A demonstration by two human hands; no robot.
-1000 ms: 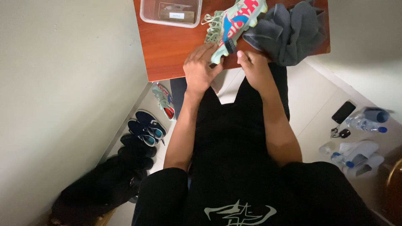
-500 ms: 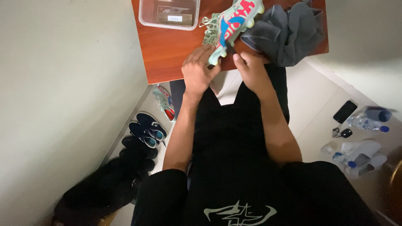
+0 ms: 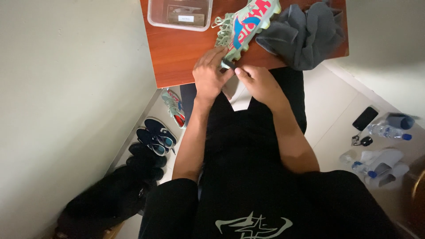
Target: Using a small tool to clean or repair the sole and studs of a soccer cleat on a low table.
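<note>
Work on the pale green football boot (image 3: 244,24) looks underway, not finished: it lies on the wooden table (image 3: 177,53) beside a grey cloth (image 3: 305,33), left hand (image 3: 211,75) and right hand (image 3: 259,82) pinching a small dark piece (image 3: 228,64) at its heel

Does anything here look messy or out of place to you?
Yes. A studded sports shoe lies on the wooden table, laces loose, beside a crumpled grey cloth. Both hands, left and right, meet at its heel. Its likely mate lies on the floor.
</note>
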